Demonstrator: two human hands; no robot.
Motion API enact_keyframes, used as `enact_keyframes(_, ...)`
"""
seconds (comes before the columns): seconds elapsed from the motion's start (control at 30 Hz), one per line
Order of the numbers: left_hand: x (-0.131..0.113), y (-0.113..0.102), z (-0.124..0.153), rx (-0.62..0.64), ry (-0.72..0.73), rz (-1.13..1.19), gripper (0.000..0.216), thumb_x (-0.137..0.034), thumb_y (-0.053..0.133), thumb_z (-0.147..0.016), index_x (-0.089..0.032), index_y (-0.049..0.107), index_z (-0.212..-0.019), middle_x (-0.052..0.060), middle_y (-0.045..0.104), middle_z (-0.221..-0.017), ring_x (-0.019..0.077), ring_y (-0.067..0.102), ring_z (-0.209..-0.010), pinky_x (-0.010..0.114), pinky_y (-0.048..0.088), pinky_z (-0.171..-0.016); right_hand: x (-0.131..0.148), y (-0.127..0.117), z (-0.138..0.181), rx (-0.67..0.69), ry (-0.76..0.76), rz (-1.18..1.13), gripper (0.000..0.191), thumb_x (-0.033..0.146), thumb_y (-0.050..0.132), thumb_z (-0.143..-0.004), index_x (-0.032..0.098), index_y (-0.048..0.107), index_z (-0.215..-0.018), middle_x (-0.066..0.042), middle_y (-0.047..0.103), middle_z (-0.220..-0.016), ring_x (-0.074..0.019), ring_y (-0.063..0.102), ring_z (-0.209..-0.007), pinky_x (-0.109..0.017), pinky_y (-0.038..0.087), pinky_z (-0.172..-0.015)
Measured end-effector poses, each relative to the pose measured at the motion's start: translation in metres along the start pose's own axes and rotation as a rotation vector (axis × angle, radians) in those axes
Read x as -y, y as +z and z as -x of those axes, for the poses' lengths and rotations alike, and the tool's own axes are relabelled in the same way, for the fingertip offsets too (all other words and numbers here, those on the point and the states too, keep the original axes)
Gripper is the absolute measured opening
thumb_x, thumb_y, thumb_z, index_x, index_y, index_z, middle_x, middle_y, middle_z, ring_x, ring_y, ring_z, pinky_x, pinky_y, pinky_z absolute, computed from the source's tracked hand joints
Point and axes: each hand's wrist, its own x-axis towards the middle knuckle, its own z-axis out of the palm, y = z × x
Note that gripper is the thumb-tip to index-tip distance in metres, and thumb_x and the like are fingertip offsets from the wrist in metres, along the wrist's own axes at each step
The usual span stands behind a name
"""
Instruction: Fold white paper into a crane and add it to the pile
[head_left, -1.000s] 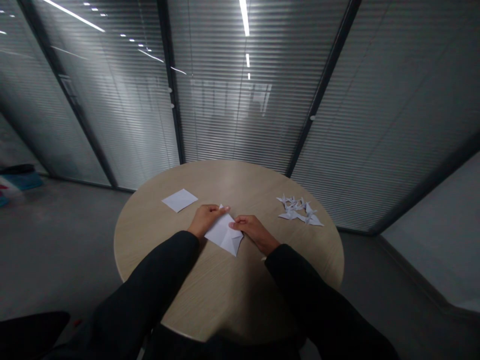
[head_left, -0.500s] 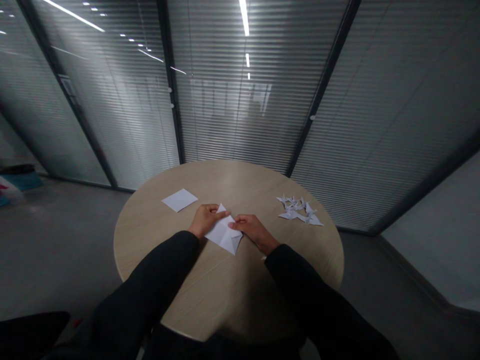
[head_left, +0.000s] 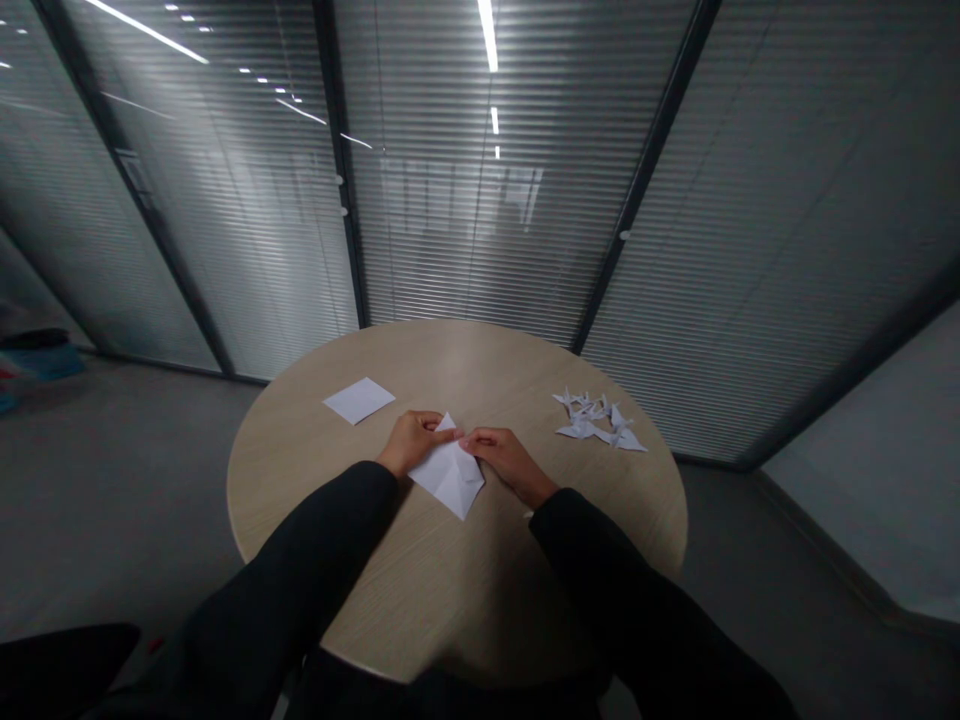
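Observation:
Between my two hands is a partly folded sheet of white paper [head_left: 452, 482], its creases showing and one corner pointing toward me. My left hand [head_left: 414, 440] grips its left upper edge, thumb on top and fingers curled beneath. On the upper right edge, my right hand [head_left: 506, 460] pinches the paper, the fingertips close to the left thumb. The paper's far tip sticks up just beyond the thumbs. Fingers under the sheet are partly hidden.
The round wooden table [head_left: 375, 600] holds a stack or sheet of white square paper [head_left: 360, 400] at the left. Several folded paper cranes [head_left: 596, 418] lie bunched at the right. Glass panels with blinds [head_left: 487, 250] stand behind the table. A blue bin [head_left: 45, 355] is on the floor far left.
The paper's right flap has been turned over and lies flatter, and its near corner has shifted slightly left and toward me. My right fingertips have moved a little up the edge.

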Motion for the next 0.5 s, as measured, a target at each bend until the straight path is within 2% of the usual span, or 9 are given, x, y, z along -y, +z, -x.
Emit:
enact_keyframes(0.27, -0.0094, 0.004, 0.006, 0.04, -0.076, 0.215, 0.037, -0.039, 0.086, -0.044, -0.014, 0.06, -0.057, -0.002, 0.058, -0.052, 0.009, 0.05, -0.042, 0.021, 0.036, -0.043, 0.0018, -0.0032, 0.0007, -0.032, -0.085, 0.107, 0.022, 0.036, 0.062, -0.075, 0.016, 0.066, -0.066, 0.001, 0.061, -0.064, -0.0131, 0.052, -0.062, -0.026, 0.037, -0.061)
enact_keyframes(0.5, -0.0075, 0.0041, 0.006, 0.052, -0.066, 0.303, 0.042, -0.035, 0.088, -0.042, -0.013, 0.068, -0.073, 0.002, 0.066, -0.064, 0.0109, 0.056, -0.05, 0.023, 0.042, -0.049, 0.0025, -0.003, 0.0019, -0.016, -0.116, 0.125, 0.024, 0.036, 0.061, -0.076, 0.016, 0.067, -0.066, 0.0, 0.061, -0.065, -0.0132, 0.052, -0.062, -0.026, 0.037, -0.061)
